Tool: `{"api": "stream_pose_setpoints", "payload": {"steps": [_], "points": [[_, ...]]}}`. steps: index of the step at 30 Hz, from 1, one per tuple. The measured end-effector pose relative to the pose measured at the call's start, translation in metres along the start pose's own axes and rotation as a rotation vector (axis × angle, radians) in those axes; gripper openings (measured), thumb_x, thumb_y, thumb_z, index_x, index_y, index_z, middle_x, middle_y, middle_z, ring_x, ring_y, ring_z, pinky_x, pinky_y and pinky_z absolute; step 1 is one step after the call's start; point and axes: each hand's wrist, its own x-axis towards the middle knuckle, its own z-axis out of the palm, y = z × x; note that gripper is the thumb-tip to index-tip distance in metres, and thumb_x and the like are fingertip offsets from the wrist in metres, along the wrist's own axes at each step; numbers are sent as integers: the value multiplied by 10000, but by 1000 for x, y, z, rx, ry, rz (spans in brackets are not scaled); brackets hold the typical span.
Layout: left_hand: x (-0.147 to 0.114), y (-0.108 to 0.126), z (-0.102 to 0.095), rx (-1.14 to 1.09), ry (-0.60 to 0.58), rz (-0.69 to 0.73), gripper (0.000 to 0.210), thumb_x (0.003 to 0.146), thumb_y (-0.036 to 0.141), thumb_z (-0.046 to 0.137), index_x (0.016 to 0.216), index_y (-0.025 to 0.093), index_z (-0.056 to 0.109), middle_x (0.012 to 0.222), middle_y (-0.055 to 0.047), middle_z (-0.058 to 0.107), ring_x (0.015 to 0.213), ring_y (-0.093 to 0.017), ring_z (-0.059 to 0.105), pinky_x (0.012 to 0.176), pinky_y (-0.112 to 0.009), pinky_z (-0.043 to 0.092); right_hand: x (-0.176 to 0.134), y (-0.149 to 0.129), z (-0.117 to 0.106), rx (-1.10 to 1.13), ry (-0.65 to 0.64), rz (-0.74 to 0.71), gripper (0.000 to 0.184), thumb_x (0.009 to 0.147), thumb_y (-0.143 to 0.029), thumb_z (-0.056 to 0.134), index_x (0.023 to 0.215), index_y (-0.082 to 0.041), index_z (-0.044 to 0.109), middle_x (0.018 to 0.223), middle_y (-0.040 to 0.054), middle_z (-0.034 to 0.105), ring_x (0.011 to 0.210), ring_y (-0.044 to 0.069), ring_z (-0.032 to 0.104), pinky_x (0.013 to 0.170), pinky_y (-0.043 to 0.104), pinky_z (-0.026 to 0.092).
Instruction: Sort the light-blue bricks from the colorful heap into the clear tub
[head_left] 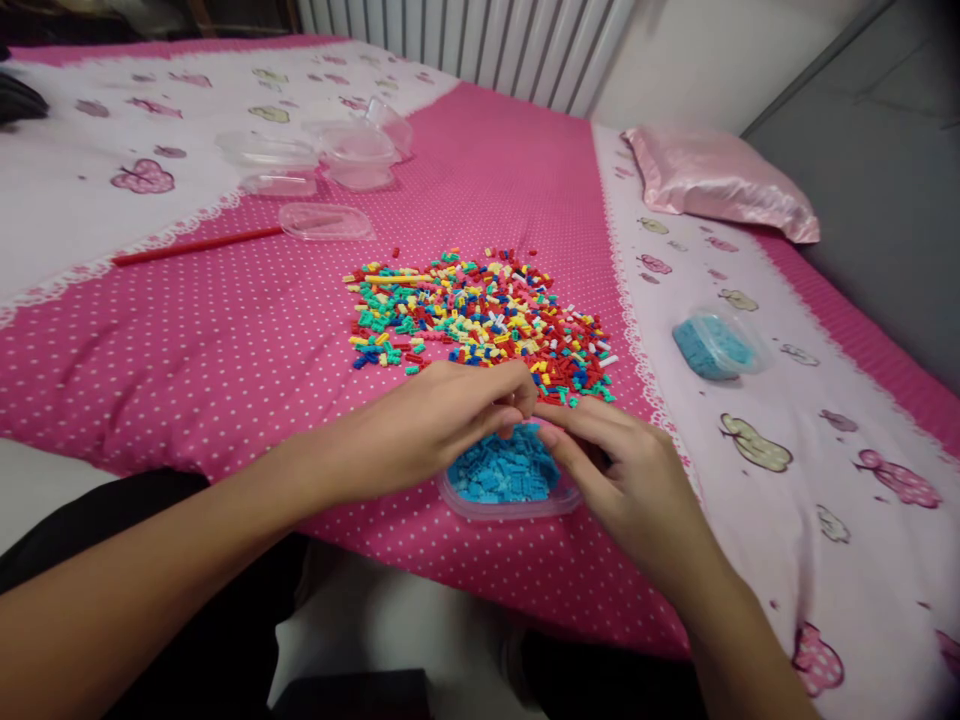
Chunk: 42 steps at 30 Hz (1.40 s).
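Pink dotted bedspread: by its near edge, left hand and right hand crowd together, fingers curled, around what I can't tell, over a plastic tub of blue bricks, which a knock could tip over.

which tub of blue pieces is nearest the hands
The front tub, with the left hand and right hand at its rim; the other tub sits apart, nearer the pillow.
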Motion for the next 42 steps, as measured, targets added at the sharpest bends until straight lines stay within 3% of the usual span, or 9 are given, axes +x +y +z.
{"api": "stream_pose_setpoints", "payload": {"steps": [5, 9, 15, 19, 22, 28, 35, 38, 42], "points": [[-1, -2, -4, -10, 106, 30, 203, 1008, 306, 485, 889, 175, 585, 681, 65, 568, 595, -54, 518, 575, -185, 347, 0, -2, -7, 19, 47, 31, 302, 1020, -355, 475, 1135, -241, 730, 909, 16, 696, 899, 161, 643, 780, 282, 450], [0, -4, -7, 39, 114, 71, 308, 1028, 348, 438, 841, 160, 592, 726, 45, 589, 649, -64, 527, 614, -201, 353, -3, 8, -20, -47, 100, 187, 294, 1000, -390, 476, 866, -220, 674, 749, -19, 640, 703, 139, 600, 643, 273, 412], [0, -1, -4, 23, 65, 51, 186, 1019, 170, 409, 960, 155, 585, 915, 6, 633, 822, -82, 568, 739, -197, 402, -14, 29, -32, -42, -337, 365, 101, 913, -334, 579, 890, -235, 581, 631, -61, 551, 587, 135, 528, 552, 256, 367], [-1, 1, 1, -56, -46, 110, 183, 1031, 209, 408, 1025, 168, 587, 1020, -22, 626, 934, -100, 573, 819, -209, 420, -19, 33, -26, -42, -446, 347, 141, 836, -257, 673, 937, -226, 579, 690, -47, 627, 615, 143, 587, 583, 252, 411], [-2, 0, 6, -67, -136, 138, 218, 1043, 254, 389, 1123, 208, 586, 1091, -29, 583, 1002, -111, 560, 871, -227, 418, -18, 30, -20, -122, -401, 284, 245, 781, -172, 698, 1011, -215, 623, 759, -5, 694, 658, 175, 634, 608, 267, 431], [-1, -2, 13, -45, -125, 127, 245, 1022, 394, 434, 1164, 248, 571, 1130, -42, 553, 981, -141, 549, 845, -256, 422, -12, 24, -25, -31, -329, 227, 69, 831, -178, 640, 831, -209, 701, 763, 7, 726, 674, 180, 661, 626, 275, 463], [5, 0, 7, -286, 111, 81, 248, 1017, 382, 449, 979, 170, 572, 896, -14, 604, 790, -108, 544, 692, -216, 430, -5, 13, -31, -71, 240, 230, 238, 908, -414, 627, 838, -207, 721, 677, -9, 641, 570, 133, 522, 558, 270, 387], [5, -4, 7, -290, 116, 76, 244, 1014, 367, 464, 951, 165, 586, 869, -1, 616, 785, -98, 563, 685, -199, 428, -4, 2, -24, -35, 232, 101, 174, 931, -327, 605, 905, -205, 727, 662, -20, 581, 582, 123, 497, 562, 261, 378], [2, -4, 8, -298, 58, 70, 367, 1019, 462, 415, 956, 159, 613, 864, -6, 637, 780, -105, 584, 682, -206, 433, -2, -2, -14, -75, 59, -30, 184, 929, -240, 614, 1063, -212, 736, 652, -27, 503, 597, 129, 478, 572, 265, 363]]}}
